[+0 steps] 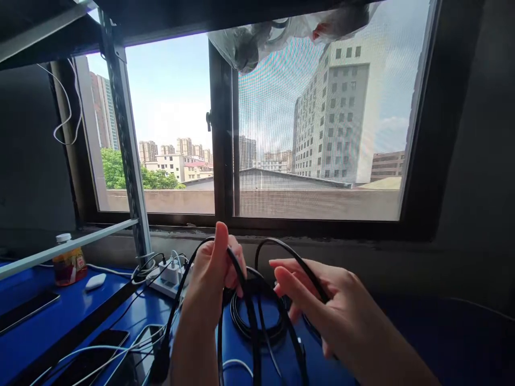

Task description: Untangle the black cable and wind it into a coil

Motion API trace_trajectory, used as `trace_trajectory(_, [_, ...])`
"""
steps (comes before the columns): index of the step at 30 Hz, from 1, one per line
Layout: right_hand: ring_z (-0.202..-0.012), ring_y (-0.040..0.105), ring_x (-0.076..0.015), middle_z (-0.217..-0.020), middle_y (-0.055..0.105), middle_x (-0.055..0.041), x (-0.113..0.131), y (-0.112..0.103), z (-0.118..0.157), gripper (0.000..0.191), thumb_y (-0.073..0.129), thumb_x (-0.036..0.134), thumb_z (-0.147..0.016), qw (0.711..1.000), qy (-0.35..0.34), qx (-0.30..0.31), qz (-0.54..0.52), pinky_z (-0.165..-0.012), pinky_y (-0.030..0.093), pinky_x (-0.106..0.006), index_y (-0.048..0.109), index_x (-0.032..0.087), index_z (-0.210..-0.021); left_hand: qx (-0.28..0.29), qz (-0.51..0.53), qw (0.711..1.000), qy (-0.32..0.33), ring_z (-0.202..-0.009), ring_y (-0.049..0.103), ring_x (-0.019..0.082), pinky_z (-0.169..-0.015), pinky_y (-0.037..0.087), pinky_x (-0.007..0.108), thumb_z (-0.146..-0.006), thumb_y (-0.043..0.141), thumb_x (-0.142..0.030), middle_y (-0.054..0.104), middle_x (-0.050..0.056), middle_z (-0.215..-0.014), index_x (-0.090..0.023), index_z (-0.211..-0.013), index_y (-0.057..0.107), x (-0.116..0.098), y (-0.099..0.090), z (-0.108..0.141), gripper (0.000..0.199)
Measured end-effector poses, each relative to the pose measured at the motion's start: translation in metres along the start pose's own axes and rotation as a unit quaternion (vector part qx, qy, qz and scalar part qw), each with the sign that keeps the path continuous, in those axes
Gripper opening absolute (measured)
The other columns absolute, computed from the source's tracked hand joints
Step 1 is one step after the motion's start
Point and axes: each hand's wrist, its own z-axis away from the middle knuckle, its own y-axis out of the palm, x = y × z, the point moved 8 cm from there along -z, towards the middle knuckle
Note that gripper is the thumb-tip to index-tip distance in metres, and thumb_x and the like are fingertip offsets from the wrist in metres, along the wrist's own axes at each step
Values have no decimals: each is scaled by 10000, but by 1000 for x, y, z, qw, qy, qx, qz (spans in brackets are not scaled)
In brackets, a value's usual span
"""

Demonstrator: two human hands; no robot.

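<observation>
Loops of a black cable (250, 311) hang from my left hand (217, 268), whose fingers curl round it with the thumb pointing up. My right hand (317, 300) is to the right, its thumb and fingers apart; another stretch of the cable passes over its palm between thumb and fingers. Below and between the hands, a coil of black cable (241, 326) lies on the blue table (237, 354). A black plug or adapter (161, 360) hangs or lies to the left of my left forearm; which of the two I cannot tell.
At the left are a bottle (69, 262), a white oval object (95, 281), several phones and thin cables, and a white power strip (164, 284) with chargers. A metal shelf post (127, 139) stands before the window. Plastic bags (257, 45) hang overhead.
</observation>
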Motion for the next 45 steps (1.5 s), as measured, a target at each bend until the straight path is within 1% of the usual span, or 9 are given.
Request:
trace_trajectory(5, [-665, 634, -149, -727, 664, -44, 6, 27, -2, 492, 423, 606, -890, 989, -29, 126, -71, -575, 481, -207, 642, 165, -880, 93, 16, 995, -46, -358, 356, 80, -361, 310, 219, -692, 485, -804, 304, -29, -408, -210, -466, 383, 7, 29, 5, 644])
trace_trajectory(9, [-477, 544, -94, -583, 567, 16, -2, 35, -5, 472, 483, 584, -866, 973, 23, 178, -148, -453, 421, -172, 606, 151, -1008, 71, 44, 996, -20, -339, 297, 71, -336, 274, 216, -705, 523, -766, 222, -48, -386, -215, -454, 352, 4, 33, 2, 630])
trace_trajectory(16, [-377, 304, -28, -551, 475, 38, -3, -8, -2, 718, 514, 736, -756, 984, 46, -47, -168, -378, 286, -172, 643, 129, -1117, -53, 12, 998, 26, -309, 303, 80, -333, 259, 232, -691, 589, -712, 265, -21, -316, -217, -350, 324, -8, 6, -1, 656])
trace_trajectory(23, [-636, 612, -148, -789, 679, -32, 10, 5, -3, 536, 714, 351, -670, 999, -46, 12, -23, -513, 489, -211, 655, 196, -1180, 1, -71, 997, 19, -299, 328, 93, -357, 252, 234, -801, 507, -621, 372, 17, -293, -227, -313, 411, 11, 23, -12, 634])
trace_trajectory(27, [-729, 687, -192, -819, 715, -58, 5, -16, -9, 474, 624, 367, -730, 995, -53, -83, 1, -606, 564, -252, 677, 159, -1152, 38, -158, 987, 22, -283, 361, 92, -372, 277, 232, -825, 435, -624, 414, 33, -285, -215, -328, 501, 8, 29, -10, 646])
trace_trajectory(34, [-763, 710, -224, -809, 734, -68, 7, -67, 0, 352, 635, 396, -724, 961, -104, -256, 16, -693, 587, -311, 735, 171, -975, -175, -165, 955, 174, -344, 448, 109, -452, 384, 254, -722, 644, -571, 467, -53, -360, -252, -584, 647, -49, -18, 20, 348])
trace_trajectory(37, [-663, 701, -196, -797, 734, -57, 12, -66, 5, 306, 677, 368, -729, 962, -119, -244, -2, -539, 560, -249, 738, 193, -971, -112, -164, 958, 208, -626, 614, 167, -752, 491, 321, -619, 748, -561, 611, -45, -555, -288, -960, 670, -52, -13, 19, 443])
trace_trajectory(40, [-554, 663, -170, -714, 723, -41, 16, -61, 10, 301, 692, 396, -737, 963, -112, -243, -5, -410, 477, -210, 741, 216, -973, 22, -183, 966, 183, -1105, 578, 264, -954, 445, 376, -496, 848, -479, 678, 51, -1084, -274, -1151, 606, -34, 8, 7, 728])
trace_trajectory(45, [-483, 620, -149, -721, 723, -42, 18, -52, 5, 242, 662, 364, -702, 960, -95, -265, 15, -403, 443, -210, 756, 209, -862, 255, -81, 961, 77, -1274, 469, 294, -1070, 373, 409, -780, 652, -475, 564, 38, -1333, -283, -1257, 557, 1, 52, 5, 522])
